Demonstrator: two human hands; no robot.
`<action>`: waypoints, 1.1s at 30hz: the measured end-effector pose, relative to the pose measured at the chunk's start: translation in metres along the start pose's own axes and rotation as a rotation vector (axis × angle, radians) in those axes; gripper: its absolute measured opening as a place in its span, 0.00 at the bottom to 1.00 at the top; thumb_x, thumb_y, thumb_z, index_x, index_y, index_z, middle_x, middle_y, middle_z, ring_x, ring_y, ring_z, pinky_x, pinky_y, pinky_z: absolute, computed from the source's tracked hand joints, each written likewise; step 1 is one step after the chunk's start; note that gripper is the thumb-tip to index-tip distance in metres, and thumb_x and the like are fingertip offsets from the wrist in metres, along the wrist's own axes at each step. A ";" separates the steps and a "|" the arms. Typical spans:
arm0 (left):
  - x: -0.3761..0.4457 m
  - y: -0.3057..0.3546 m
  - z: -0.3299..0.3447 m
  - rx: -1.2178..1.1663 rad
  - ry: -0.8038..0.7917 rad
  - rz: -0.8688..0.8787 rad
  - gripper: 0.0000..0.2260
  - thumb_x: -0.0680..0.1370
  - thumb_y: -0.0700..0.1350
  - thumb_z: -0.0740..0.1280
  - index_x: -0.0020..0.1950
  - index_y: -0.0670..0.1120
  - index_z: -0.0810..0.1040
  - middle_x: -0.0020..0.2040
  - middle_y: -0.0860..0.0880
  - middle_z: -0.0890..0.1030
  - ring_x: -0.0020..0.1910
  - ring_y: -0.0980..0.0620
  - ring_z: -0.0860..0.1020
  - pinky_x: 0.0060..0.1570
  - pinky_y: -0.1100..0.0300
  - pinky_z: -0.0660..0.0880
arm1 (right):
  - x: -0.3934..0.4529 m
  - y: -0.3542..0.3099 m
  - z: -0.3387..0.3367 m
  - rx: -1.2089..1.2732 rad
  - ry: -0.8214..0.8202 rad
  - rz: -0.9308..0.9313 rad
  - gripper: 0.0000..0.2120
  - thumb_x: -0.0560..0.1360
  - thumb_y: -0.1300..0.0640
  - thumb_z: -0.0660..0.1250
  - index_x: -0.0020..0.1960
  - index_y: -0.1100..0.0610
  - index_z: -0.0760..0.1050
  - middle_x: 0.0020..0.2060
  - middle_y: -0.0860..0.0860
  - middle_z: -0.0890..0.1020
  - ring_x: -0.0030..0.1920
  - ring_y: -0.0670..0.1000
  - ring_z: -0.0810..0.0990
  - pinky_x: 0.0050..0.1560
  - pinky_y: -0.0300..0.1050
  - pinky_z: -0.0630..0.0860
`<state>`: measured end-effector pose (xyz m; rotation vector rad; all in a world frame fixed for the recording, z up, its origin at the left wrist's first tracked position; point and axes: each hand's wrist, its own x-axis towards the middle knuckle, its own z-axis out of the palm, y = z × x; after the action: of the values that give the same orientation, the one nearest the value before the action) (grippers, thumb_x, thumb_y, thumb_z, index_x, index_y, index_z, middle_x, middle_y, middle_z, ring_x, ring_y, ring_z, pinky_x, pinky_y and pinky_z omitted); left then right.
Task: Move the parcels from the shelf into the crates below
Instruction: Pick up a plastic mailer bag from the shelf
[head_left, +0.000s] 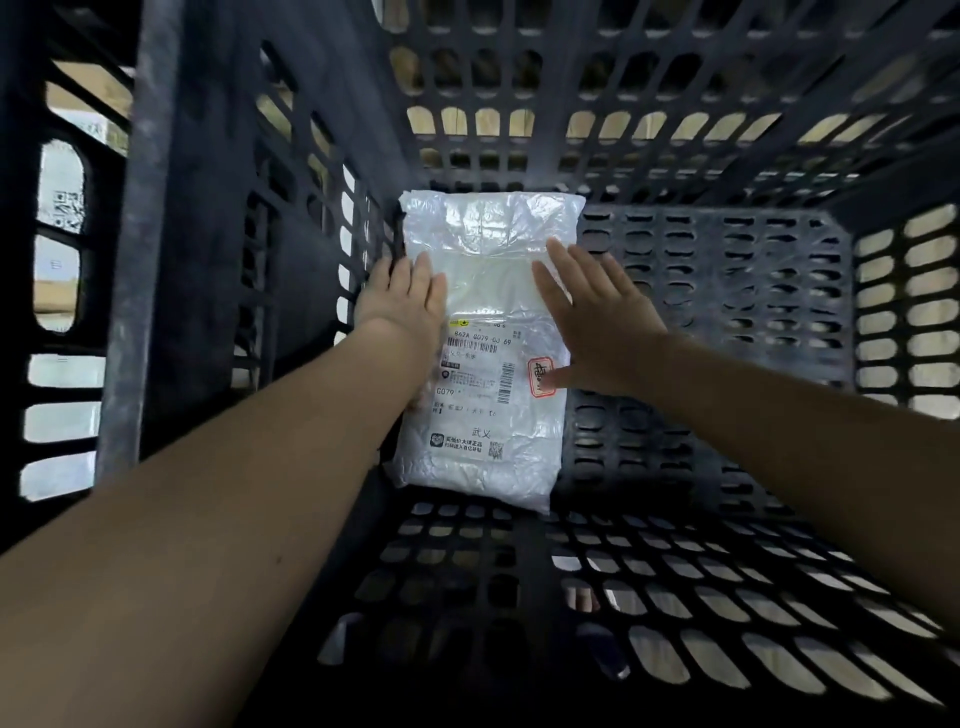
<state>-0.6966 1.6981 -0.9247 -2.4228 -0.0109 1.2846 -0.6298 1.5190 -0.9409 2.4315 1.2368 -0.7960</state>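
Forearms: nearest to us, both of our bare forearms reach down from the lower corners into the crate, the left from the bottom left, the right from the right edge.
Near wall: just below our arms we see the slotted near wall of the black plastic crate (675, 613), with pale light showing through its holes.
Left hand: our left hand (402, 301) lies flat with fingers straight and together, palm down on the left edge of the parcel, close against the crate's left wall. It grips nothing; it only rests on the wrapping.
Right hand: our right hand (592, 322) is spread wide, fingers splayed, palm over the parcel's right edge. The thumb touches the red stamp (540, 376) on the label. Nothing is closed in it.
Parcel: the white plastic parcel (488, 270) lies flat on the crate floor, in the left half, its long side running away from us, its far end near the far wall.
Label: a printed shipping label (475, 384) faces up on the near half, with barcodes and a small square code.
Crate floor: the right half of the floor (727, 312) is bare perforated plastic.
Outside: through the left wall's openings we make out pale shapes, too blurred to tell.
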 end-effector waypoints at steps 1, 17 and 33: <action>-0.002 0.002 0.001 0.010 -0.021 -0.004 0.45 0.77 0.57 0.62 0.74 0.38 0.32 0.75 0.36 0.35 0.75 0.39 0.41 0.73 0.44 0.41 | -0.005 -0.002 0.003 0.025 0.010 0.005 0.55 0.71 0.31 0.61 0.76 0.61 0.32 0.75 0.58 0.34 0.76 0.57 0.37 0.74 0.53 0.39; -0.130 -0.010 -0.045 0.050 0.041 0.022 0.42 0.78 0.56 0.61 0.76 0.38 0.37 0.76 0.39 0.38 0.76 0.40 0.42 0.73 0.44 0.41 | -0.117 -0.021 -0.084 0.087 -0.132 0.130 0.48 0.75 0.36 0.60 0.76 0.60 0.35 0.77 0.55 0.39 0.76 0.55 0.37 0.75 0.52 0.39; -0.534 -0.187 -0.318 -0.259 0.533 -0.043 0.15 0.79 0.47 0.58 0.64 0.45 0.70 0.63 0.45 0.70 0.63 0.44 0.67 0.62 0.50 0.60 | -0.422 0.016 -0.480 0.230 0.165 0.290 0.29 0.77 0.45 0.62 0.72 0.58 0.60 0.67 0.56 0.67 0.69 0.57 0.64 0.70 0.52 0.58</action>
<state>-0.7192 1.6614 -0.2777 -2.8952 -0.0854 0.6158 -0.6541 1.4729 -0.3041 2.8263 0.8510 -0.6971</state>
